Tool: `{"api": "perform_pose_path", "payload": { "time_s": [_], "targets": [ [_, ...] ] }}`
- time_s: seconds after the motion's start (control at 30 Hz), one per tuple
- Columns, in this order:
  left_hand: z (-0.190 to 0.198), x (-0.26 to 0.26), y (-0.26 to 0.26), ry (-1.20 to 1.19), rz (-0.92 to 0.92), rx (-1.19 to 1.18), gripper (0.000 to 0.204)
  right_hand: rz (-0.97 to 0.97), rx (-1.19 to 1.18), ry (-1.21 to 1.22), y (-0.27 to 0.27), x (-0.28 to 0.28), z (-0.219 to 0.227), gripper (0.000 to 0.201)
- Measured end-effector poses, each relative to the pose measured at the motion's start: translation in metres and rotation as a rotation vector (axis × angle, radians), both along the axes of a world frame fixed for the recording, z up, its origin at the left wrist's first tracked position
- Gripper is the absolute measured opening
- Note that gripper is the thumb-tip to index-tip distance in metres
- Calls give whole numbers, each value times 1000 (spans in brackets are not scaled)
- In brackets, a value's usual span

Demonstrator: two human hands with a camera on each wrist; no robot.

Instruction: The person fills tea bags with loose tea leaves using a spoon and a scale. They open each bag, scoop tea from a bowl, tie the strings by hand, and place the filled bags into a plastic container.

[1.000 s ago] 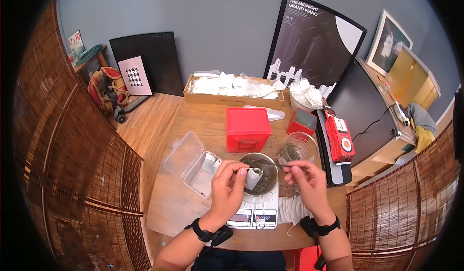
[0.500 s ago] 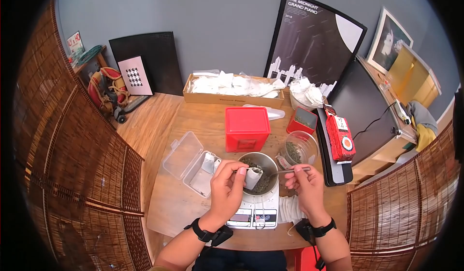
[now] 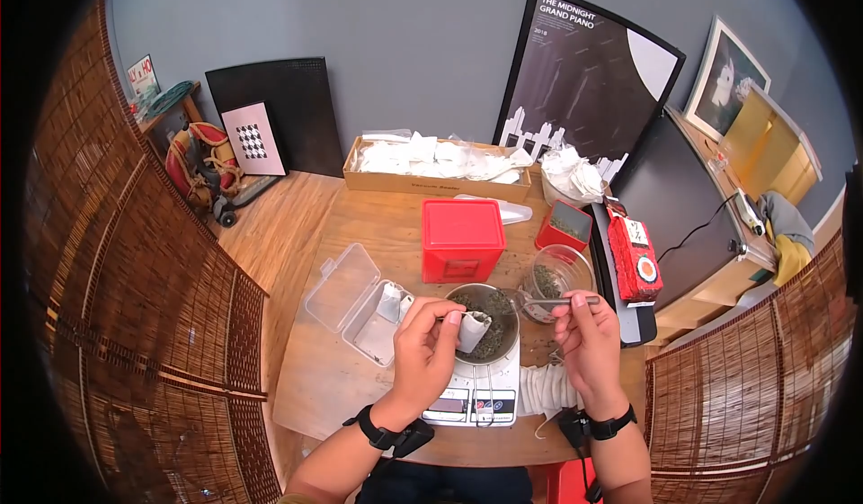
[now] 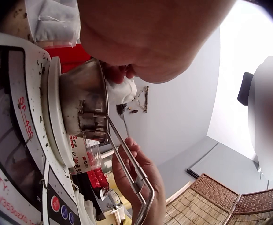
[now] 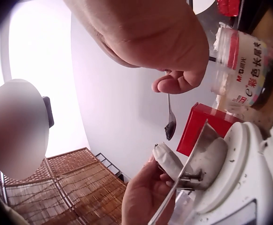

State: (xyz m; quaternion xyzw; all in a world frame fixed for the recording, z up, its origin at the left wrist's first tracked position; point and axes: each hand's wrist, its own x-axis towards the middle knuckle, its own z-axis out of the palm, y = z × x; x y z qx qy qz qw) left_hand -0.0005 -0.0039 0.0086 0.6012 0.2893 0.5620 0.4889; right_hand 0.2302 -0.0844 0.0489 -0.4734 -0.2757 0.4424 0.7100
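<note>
My left hand (image 3: 426, 347) pinches a small white tea bag (image 3: 474, 331) by its rim; its open mouth shows dried leaves. It is held over a steel pan (image 3: 497, 353) of dried leaves, which stands on a white kitchen scale (image 3: 509, 387). My right hand (image 3: 588, 347) grips a metal spoon (image 3: 582, 301) by the handle between thumb and fingers. In the right wrist view, the spoon's bowl (image 5: 172, 125) carries some dark leaves and hangs above the tea bag (image 5: 168, 161). The pan's wire handle (image 4: 132, 166) points toward the person.
A clear jar (image 3: 566, 275) with leaves stands right of the pan, a red canister (image 3: 461, 234) behind it. On the left is an open plastic box (image 3: 367, 331) with filled bags. A row of white bags (image 3: 541, 390) lies beside the scale; a cardboard box (image 3: 395, 182) stands behind.
The spoon has dipped into the pan's leaves and come back up, now loaded. My right hand has shifted to the right, while the left hand and tea bag stay nearly still.
</note>
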Motion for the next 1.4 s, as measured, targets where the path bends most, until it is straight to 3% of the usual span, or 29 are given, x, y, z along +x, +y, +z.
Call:
{"api": "perform_pose_path", "payload": {
  "time_s": [0.63,0.8,0.9,1.23,1.3,1.4],
  "targets": [
    [1,0,0,-4,7,4,13,89,74,-140,-8,-17,23,19],
    [-1,0,1,-2,7,0,12,9,145,-297,-17,-24,22,19],
    [-1,0,0,-4,10,-1,12,62,129,-384,-22,-24,18,19],
    [2,0,-2,-15,25,-24,12,-21,189,-408,-26,-29,17,19],
    [-1,-1,0,-4,25,2,13,79,131,-465,-26,-27,19,19],
    [-2,0,0,15,22,34,14,-54,233,-513,-27,-34,17,19]
  ]
}}
